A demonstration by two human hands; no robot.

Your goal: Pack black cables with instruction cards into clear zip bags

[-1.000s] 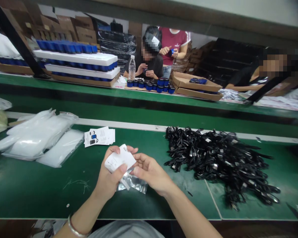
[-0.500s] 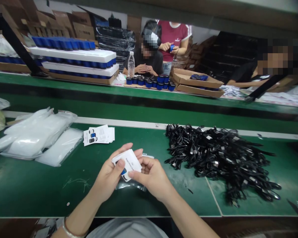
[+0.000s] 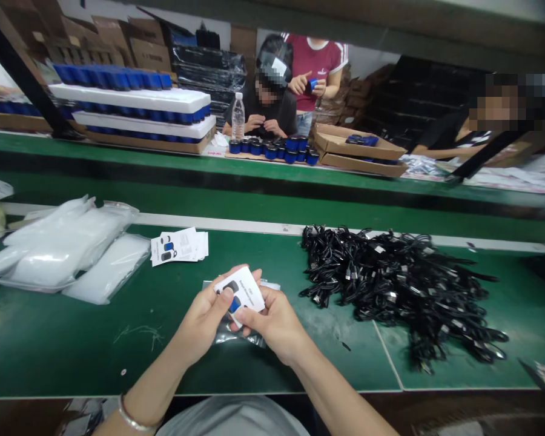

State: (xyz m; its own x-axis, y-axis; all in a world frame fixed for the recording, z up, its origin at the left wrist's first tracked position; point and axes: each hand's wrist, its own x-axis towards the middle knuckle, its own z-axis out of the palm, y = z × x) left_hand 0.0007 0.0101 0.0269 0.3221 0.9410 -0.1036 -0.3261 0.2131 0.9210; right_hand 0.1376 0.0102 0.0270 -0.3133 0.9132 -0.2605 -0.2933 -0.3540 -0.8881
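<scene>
Plastic bag [image 3: 240, 340] under left hand [image 3: 202, 321]

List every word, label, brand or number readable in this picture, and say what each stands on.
White card in the left hand and right hand: print too small to read.
Stack of printed cards on the green bench: too small to read.
Red shirt's chest mark: too small to read.
Red print on the far bench: too blurred.
Nothing can be quoted.
</scene>
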